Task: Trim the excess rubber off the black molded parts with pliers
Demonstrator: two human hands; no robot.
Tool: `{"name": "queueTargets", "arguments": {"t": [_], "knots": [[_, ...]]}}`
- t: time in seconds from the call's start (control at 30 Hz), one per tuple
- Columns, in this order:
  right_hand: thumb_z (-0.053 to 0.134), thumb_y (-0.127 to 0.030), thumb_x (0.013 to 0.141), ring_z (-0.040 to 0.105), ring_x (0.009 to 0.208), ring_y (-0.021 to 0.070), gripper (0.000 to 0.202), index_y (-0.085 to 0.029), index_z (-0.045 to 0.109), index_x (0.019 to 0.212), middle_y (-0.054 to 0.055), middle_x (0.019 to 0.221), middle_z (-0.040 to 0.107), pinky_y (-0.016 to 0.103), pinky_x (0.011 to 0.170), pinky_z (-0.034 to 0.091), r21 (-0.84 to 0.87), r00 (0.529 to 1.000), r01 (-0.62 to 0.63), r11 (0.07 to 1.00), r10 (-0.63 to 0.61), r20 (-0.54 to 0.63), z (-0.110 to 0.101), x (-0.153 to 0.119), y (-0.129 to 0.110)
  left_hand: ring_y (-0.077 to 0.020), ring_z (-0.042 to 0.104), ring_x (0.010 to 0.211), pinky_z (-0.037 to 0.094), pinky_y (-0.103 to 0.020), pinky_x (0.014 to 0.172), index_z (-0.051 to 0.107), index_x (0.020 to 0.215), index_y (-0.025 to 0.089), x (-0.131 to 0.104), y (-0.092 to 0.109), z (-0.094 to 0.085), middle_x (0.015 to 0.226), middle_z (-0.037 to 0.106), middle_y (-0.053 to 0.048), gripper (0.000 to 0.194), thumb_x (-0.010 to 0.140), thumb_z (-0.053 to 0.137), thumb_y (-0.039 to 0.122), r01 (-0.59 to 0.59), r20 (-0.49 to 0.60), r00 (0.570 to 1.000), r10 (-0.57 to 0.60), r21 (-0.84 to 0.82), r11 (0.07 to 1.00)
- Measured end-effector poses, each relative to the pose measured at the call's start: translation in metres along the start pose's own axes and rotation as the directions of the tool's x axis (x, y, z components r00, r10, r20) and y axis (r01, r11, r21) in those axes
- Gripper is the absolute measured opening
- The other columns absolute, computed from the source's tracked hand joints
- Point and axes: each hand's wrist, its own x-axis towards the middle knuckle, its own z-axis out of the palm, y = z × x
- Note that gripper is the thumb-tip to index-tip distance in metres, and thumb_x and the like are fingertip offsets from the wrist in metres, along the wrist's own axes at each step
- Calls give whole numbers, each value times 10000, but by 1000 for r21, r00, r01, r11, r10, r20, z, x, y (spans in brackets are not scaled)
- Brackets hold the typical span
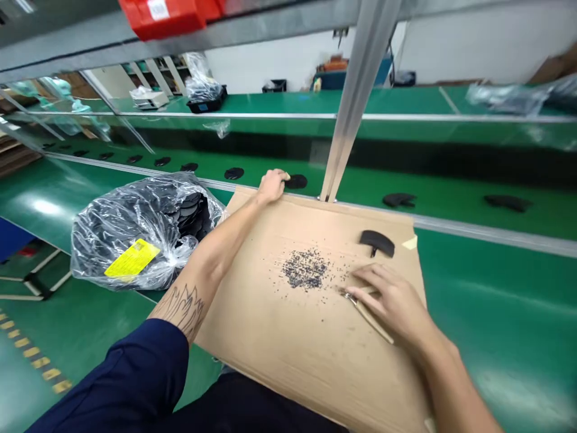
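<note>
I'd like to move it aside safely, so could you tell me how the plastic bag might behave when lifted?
The plastic bag looks floppy and will probably sag, as its clear film is crumpled. The many dark pieces inside suggest some weight, and they may slide about.

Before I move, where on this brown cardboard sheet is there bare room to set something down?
The brown cardboard sheet is mostly bare nearest you, below the scattered small black bits, and left of them toward your left forearm. It is crowded on the right: your right hand, the beige-handled metal tool and the curved black piece.
</note>
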Motion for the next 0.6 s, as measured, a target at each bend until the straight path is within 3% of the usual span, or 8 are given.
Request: {"name": "queueTargets", "arguments": {"t": [0.17,0.27,0.4,0.6], "knots": [[559,-463,997,718,904,265,320,-187,714,1040,114,998,750,404,763,592,8,1000,-20,1000,20,25,7,-2,1,-288,485,1386,397,-446,1175,488,1483,182,18,-1,11,1554,494,-126,468,1026,425,255,20,50,998,-27,140,990],[548,-440,1008,718,905,246,296,-195,714,1023,104,995,746,389,776,595,43,998,-47,998,45,48,3,0,-3,-278,566,1308,485,-445,1100,540,1427,201,23,9,12,1458,574,-144,414,1016,511,245,40,63,997,-52,181,983],[572,-434,997,713,863,230,277,-199,716,969,91,941,741,376,758,592,110,995,-98,989,94,38,-4,0,-10,-241,637,1189,562,-465,1017,610,1295,176,16,21,6,1336,625,-109,362,987,625,366,8,77,997,-27,236,972],[557,-365,1005,726,907,205,245,-201,736,968,84,966,763,348,815,598,69,977,-204,977,207,-44,-9,-6,-10,-342,590,1257,487,-493,1042,614,1299,116,-11,24,-24,1316,629,-221,383,944,470,126,-111,106,991,80,327,938]]}}
